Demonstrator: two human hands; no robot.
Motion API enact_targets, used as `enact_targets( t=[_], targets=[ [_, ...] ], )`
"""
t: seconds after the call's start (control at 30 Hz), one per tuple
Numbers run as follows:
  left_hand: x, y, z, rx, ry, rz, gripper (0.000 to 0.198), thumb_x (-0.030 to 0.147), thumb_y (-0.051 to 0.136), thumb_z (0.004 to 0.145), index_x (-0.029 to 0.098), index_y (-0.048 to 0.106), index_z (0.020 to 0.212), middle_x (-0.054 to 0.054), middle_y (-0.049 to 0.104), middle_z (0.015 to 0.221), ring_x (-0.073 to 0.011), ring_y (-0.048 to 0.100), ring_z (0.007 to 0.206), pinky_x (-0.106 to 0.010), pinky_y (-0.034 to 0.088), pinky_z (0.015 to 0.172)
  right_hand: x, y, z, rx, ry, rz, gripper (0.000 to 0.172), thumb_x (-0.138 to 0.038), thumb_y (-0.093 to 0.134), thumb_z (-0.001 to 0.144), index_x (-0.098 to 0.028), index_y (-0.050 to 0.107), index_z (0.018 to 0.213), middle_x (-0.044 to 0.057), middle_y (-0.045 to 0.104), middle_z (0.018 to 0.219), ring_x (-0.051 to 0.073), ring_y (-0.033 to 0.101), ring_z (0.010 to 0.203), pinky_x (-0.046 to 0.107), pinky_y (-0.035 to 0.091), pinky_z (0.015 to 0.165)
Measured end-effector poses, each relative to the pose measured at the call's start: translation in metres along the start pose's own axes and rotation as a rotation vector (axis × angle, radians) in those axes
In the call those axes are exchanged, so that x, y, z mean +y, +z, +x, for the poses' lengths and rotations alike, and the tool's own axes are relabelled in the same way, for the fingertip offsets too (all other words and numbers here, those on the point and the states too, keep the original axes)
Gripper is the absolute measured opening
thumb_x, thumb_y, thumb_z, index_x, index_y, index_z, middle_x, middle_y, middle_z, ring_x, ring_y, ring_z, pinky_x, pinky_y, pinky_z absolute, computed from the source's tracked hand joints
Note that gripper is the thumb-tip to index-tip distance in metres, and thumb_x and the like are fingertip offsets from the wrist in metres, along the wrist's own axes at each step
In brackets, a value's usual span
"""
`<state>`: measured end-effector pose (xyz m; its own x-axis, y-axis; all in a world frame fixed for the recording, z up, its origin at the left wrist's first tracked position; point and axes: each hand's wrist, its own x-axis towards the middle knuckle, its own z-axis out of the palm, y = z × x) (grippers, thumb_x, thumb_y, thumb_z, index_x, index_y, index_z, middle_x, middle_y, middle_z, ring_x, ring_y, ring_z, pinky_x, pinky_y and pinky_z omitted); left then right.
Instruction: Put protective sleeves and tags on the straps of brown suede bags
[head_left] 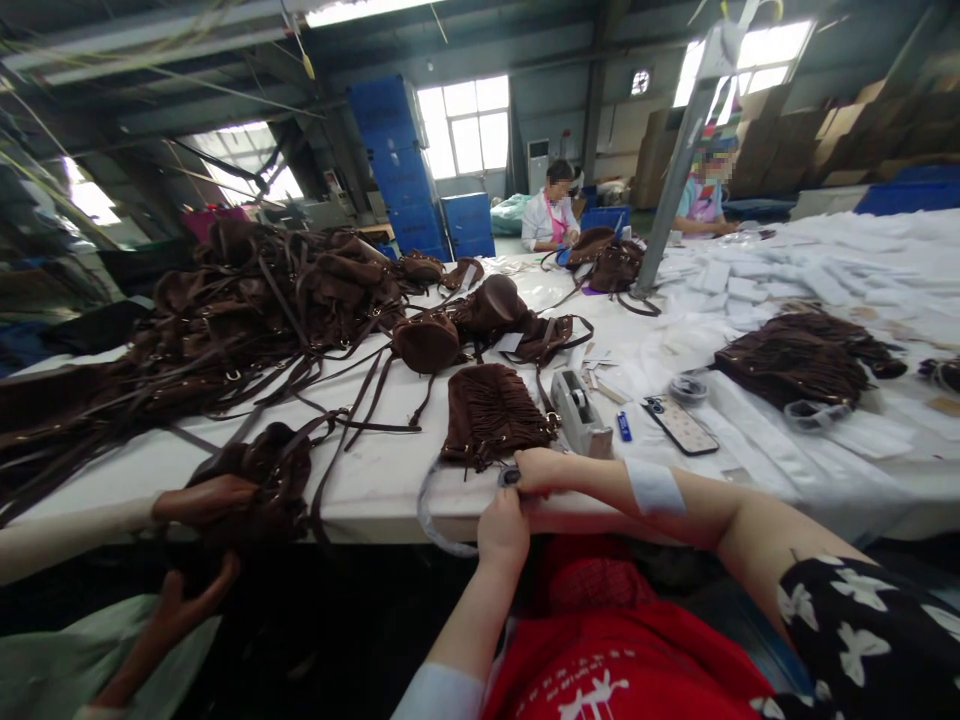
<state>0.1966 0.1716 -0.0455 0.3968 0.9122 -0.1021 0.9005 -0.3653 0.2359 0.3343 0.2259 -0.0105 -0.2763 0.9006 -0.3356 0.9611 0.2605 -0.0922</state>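
At the table's front edge, my left hand (503, 528) is closed on a plastic-wrapped strap (429, 512), which loops down over the edge to the left. My right hand (537, 472) pinches the same strap's dark, coiled-looking end (510, 478), right above the left hand. Fine detail between the fingers is too small to make out. Just beyond them lies a dark brown fringed bag (491, 415) with metal fittings. A grey tape dispenser (579, 412) stands to the right of the bag.
A blue lighter-sized object (624, 427) and a phone (681, 425) lie to the right, near another fringed bag (802, 365). Brown bags (262, 290) pile up at left. A co-worker's hands (202, 500) handle a bag there. A grey post (679, 180) rises behind.
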Motion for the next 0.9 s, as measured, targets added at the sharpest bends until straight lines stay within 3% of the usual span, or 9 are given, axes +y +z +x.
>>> enact_targets(
  t=[0.13, 0.23, 0.4, 0.47, 0.53, 0.63, 0.73, 0.8, 0.9],
  targets=[
    [-0.001, 0.0, -0.002, 0.013, 0.066, -0.012, 0.03, 0.028, 0.046, 0.092, 0.022, 0.052, 0.121, -0.008, 0.064, 0.105, -0.0204, 0.064, 0.095, -0.028, 0.046, 0.075, -0.001, -0.004, 0.003, 0.036, -0.122, -0.07, 0.028, -0.018, 0.052, 0.084, -0.008, 0.064, 0.107, 0.018, 0.07, 0.094, 0.025, 0.067, 0.082, 0.03, 0.048, 0.067],
    [-0.016, -0.003, -0.007, 0.027, 0.118, 0.001, 0.038, 0.031, 0.05, 0.091, 0.025, 0.048, 0.129, -0.007, 0.063, 0.106, -0.021, 0.063, 0.095, -0.029, 0.046, 0.077, 0.003, -0.002, 0.004, 0.046, -0.265, -0.113, 0.023, -0.019, 0.048, 0.089, -0.014, 0.064, 0.105, 0.014, 0.069, 0.098, 0.024, 0.065, 0.092, 0.031, 0.047, 0.075],
    [-0.034, -0.006, -0.009, 0.053, 0.156, 0.008, 0.028, 0.029, 0.048, 0.091, 0.027, 0.056, 0.118, -0.005, 0.063, 0.108, -0.0197, 0.062, 0.095, -0.028, 0.045, 0.078, 0.008, 0.005, 0.003, 0.132, -0.541, -0.151, 0.025, -0.025, 0.045, 0.093, -0.019, 0.061, 0.111, 0.011, 0.069, 0.101, 0.024, 0.063, 0.096, 0.032, 0.045, 0.08],
    [-0.033, -0.003, -0.006, 0.07, 0.149, 0.002, 0.024, 0.03, 0.047, 0.092, 0.026, 0.058, 0.113, -0.005, 0.065, 0.104, -0.0197, 0.063, 0.092, -0.029, 0.046, 0.076, 0.008, 0.004, 0.001, 0.2, -0.422, -0.058, 0.036, -0.03, 0.05, 0.09, -0.018, 0.054, 0.123, 0.012, 0.068, 0.104, 0.024, 0.064, 0.097, 0.031, 0.046, 0.079],
    [-0.026, 0.001, -0.002, 0.095, 0.12, -0.008, 0.023, 0.031, 0.045, 0.093, 0.023, 0.06, 0.109, -0.006, 0.066, 0.099, -0.0208, 0.064, 0.09, -0.03, 0.046, 0.076, 0.008, 0.001, -0.001, 0.22, -0.167, 0.017, 0.051, -0.041, 0.054, 0.087, -0.012, 0.051, 0.128, 0.017, 0.067, 0.108, 0.027, 0.064, 0.098, 0.032, 0.047, 0.077],
    [-0.012, 0.008, 0.003, 0.132, 0.079, -0.022, 0.025, 0.03, 0.041, 0.094, 0.018, 0.06, 0.107, -0.01, 0.067, 0.097, -0.0229, 0.065, 0.088, -0.032, 0.047, 0.073, 0.004, 0.0, -0.001, 0.087, 0.067, 0.011, 0.046, -0.043, 0.054, 0.084, -0.005, 0.064, 0.108, 0.02, 0.07, 0.093, 0.028, 0.068, 0.081, 0.031, 0.049, 0.067],
    [-0.002, 0.011, 0.003, 0.154, 0.11, -0.033, 0.026, 0.029, 0.042, 0.094, 0.017, 0.061, 0.107, -0.01, 0.068, 0.096, -0.0233, 0.065, 0.085, -0.033, 0.048, 0.071, 0.002, 0.001, 0.002, -0.013, 0.03, -0.016, 0.029, -0.027, 0.059, 0.078, -0.006, 0.068, 0.096, 0.014, 0.07, 0.074, 0.022, 0.066, 0.061, 0.027, 0.047, 0.057],
    [-0.004, 0.009, 0.0, 0.165, 0.178, -0.033, 0.026, 0.027, 0.045, 0.092, 0.019, 0.06, 0.111, -0.008, 0.068, 0.095, -0.0229, 0.064, 0.087, -0.033, 0.049, 0.074, 0.002, 0.0, 0.004, -0.004, -0.033, -0.047, 0.027, -0.021, 0.059, 0.077, -0.008, 0.067, 0.1, 0.014, 0.071, 0.081, 0.022, 0.067, 0.066, 0.027, 0.047, 0.059],
    [-0.02, 0.003, -0.005, 0.193, 0.287, -0.019, 0.032, 0.021, 0.049, 0.089, 0.022, 0.057, 0.12, -0.005, 0.068, 0.098, -0.0228, 0.06, 0.099, -0.037, 0.044, 0.092, 0.003, -0.003, 0.005, 0.04, -0.162, -0.1, 0.025, -0.018, 0.054, 0.083, -0.011, 0.066, 0.104, 0.015, 0.071, 0.093, 0.024, 0.067, 0.082, 0.029, 0.047, 0.069]
  ],
)
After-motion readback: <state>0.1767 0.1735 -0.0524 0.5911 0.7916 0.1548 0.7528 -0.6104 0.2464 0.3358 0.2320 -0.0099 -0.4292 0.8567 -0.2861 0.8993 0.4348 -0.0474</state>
